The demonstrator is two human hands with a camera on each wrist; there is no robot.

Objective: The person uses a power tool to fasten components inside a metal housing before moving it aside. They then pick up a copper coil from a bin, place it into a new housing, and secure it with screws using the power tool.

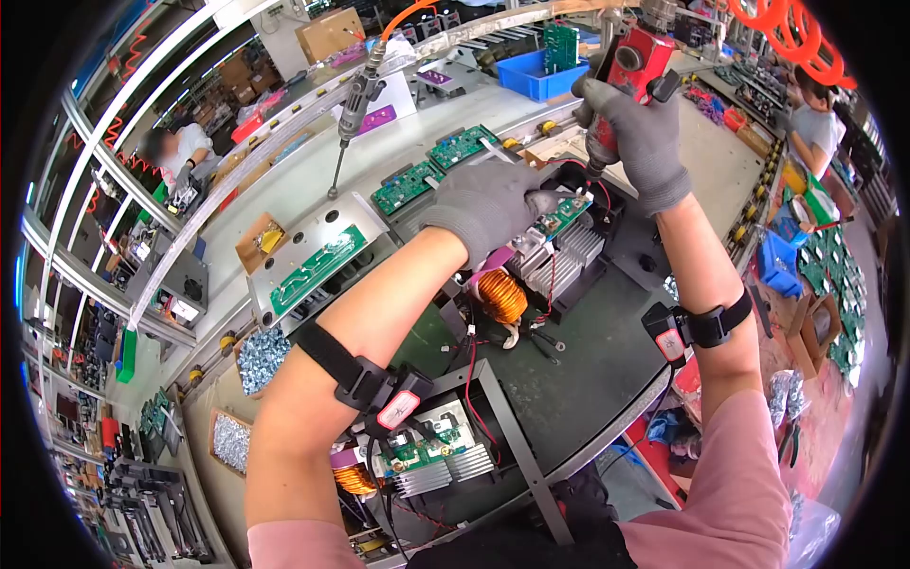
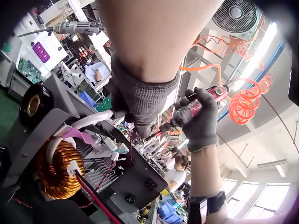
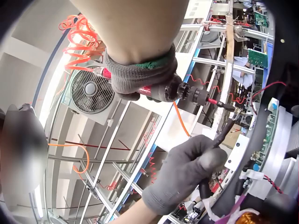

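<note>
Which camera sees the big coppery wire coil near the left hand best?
The left wrist view. The coil looks biggest there, and its loops of wire are easy to see. The head view shows it too, but smaller. The right wrist view catches only a bit of it at the bottom edge.

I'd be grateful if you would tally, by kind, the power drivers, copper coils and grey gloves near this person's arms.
Power drivers: 2 (red driver, hanging grey driver)
Copper coils: 2 (upper coil, lower coil)
Grey gloves: 2 (left glove, right glove)
Total: 6
</note>
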